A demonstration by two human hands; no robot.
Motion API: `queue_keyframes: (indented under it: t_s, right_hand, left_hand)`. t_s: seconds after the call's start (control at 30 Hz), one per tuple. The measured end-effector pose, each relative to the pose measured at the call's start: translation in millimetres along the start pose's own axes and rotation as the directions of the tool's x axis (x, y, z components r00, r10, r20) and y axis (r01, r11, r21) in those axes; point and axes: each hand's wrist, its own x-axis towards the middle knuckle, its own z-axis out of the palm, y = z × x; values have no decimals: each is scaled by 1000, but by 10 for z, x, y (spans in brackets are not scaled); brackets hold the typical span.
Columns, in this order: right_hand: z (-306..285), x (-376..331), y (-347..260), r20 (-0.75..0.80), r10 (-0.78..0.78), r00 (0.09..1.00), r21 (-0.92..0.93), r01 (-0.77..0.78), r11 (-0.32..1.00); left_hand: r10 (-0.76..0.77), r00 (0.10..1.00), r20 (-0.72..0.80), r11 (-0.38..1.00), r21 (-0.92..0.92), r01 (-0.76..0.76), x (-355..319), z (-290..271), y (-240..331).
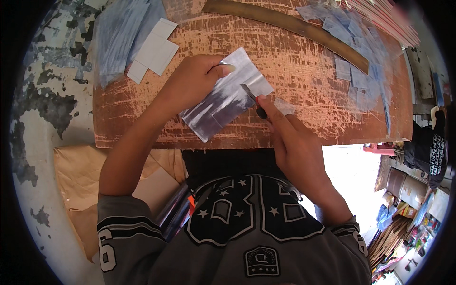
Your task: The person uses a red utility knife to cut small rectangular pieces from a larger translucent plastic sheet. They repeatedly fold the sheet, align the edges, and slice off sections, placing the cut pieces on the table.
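Sheet (225,107), silver, sat angled over the worktop (313,90) near its front edge. Your left hand (197,76) had its grip pinching the sheet's left edge, thumb on top. Your right hand (297,142) had its grip closed on the knife (251,96), blade over the sheet; couldn't tell if touching. White card (154,53) lay upper left, clear film pieces (342,69) right.
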Motion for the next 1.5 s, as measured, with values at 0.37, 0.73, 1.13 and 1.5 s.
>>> queue_keyframes:
  t_s: [0.37,0.73,1.13,1.5]
  right_hand:
    - [-25,25,-4,-2,-7,1000,-72,7,997]
    - [-43,39,51,38,-97,995,-222,104,970]
    - [-158,70,-104,109,-68,992,-314,100,944]
    - [-177,-58,-49,110,-56,992,-287,86,954]
  left_hand:
    - [-13,1000,-8,1000,19,13,8,13,-12]
    - [13,1000,-20,1000,15,-13,13,24,-38]
    - [55,998,-37,996,76,-52,7,49,-57]
    - [34,999,-34,989,144,-29,-1,27,55]
